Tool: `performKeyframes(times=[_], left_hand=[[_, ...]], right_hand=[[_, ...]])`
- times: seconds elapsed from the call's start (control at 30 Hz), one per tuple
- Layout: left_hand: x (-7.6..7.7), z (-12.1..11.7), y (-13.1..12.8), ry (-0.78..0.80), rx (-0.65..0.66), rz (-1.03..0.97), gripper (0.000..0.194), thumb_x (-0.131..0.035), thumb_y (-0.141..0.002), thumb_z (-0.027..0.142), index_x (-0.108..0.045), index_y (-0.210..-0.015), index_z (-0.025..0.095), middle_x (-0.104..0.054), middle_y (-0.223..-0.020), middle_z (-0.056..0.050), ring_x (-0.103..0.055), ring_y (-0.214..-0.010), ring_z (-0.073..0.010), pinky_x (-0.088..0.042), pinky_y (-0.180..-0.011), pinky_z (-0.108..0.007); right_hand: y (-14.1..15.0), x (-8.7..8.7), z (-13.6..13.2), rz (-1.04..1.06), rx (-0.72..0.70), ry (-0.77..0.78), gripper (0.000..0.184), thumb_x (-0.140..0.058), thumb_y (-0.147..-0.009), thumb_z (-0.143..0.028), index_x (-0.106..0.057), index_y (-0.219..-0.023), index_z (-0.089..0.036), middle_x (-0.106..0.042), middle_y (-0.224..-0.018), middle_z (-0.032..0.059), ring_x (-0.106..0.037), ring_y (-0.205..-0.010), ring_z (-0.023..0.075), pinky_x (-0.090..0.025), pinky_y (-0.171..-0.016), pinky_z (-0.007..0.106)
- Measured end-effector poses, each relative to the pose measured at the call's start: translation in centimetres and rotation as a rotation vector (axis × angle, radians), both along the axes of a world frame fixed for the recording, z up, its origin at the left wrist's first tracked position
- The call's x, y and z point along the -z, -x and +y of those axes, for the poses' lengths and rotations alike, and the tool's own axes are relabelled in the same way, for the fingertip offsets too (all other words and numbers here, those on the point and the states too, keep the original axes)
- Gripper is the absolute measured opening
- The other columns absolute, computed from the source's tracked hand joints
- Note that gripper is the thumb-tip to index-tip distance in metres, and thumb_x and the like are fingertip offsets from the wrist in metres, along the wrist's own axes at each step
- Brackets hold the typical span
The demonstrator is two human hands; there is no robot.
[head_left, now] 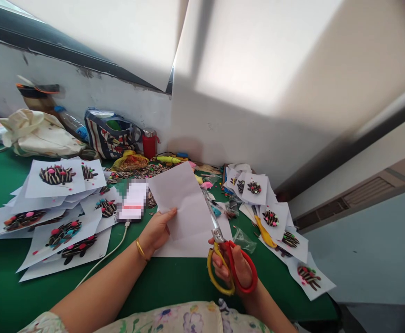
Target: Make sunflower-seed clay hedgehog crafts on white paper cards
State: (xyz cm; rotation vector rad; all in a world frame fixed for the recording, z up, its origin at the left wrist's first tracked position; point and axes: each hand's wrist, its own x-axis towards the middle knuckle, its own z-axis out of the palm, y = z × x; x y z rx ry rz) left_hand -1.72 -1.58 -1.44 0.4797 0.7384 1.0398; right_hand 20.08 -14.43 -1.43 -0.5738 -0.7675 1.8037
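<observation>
So, closest to the desk's (167, 286) near edge, the right hand (239, 268) has its fingers curled through the loops of some scissors (219, 235), red and yellow handles. The left hand (158, 231) pinches the paper (188, 199), thumb on top, lifted over the middle of the desk. Blades sit right by the paper's right side; can't tell if they're actually biting it. Held from one side only, that paper could sag, and I'd expect a crooked cut if the blades closed on it like that.

The cable (108, 255) runs behind the left forearm to the phone (133, 201), so a careless elbow might drag the phone. Left cards (47, 203) are piled unevenly toward the left edge, so a bump could slide them. Right cards (285, 212) trail down to the near right corner; the lowest looks easy to knock off. Farther back, loose seeds (133, 173) could scatter, with a red flask (150, 143) at the far edge.
</observation>
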Motion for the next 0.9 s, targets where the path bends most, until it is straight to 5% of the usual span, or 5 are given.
performKeyframes(times=[0.27,0.53,0.9], left_hand=[[0.08,-0.09,0.27,0.016,0.090,-0.057,0.039,-0.074,-0.078,0.021,-0.066,-0.115,0.013,-0.074,-0.107,-0.013,-0.072,-0.092,-0.0263,-0.057,-0.089,-0.040],[0.00,-0.12,0.30,0.003,0.128,-0.078,0.040,-0.073,-0.079,0.021,-0.065,-0.118,0.014,-0.073,-0.109,-0.013,-0.071,-0.094,-0.0274,-0.057,-0.090,-0.042],[-0.44,0.25,0.90,-0.011,0.097,0.008,0.045,-0.074,-0.077,0.019,-0.063,-0.120,0.012,-0.074,-0.104,-0.014,-0.072,-0.089,-0.0264,-0.059,-0.085,-0.038]], right_hand=[[0.02,-0.06,-0.58,-0.003,0.014,-0.001,0.075,-0.059,-0.075,-0.074,-0.053,-0.128,-0.021,-0.052,-0.078,0.0010,-0.035,-0.054,0.0071,-0.029,-0.047,0.020],[0.34,-0.15,-0.49,-0.044,0.011,0.046,0.073,-0.059,-0.070,-0.079,-0.060,-0.112,-0.019,-0.053,-0.084,0.0048,-0.039,-0.061,0.0112,-0.031,-0.052,0.024],[0.09,-0.89,-0.97,-0.072,-0.035,0.049,0.064,-0.052,-0.077,-0.077,-0.059,-0.103,-0.018,-0.048,-0.079,0.0028,-0.033,-0.057,0.0100,-0.029,-0.051,0.024]])
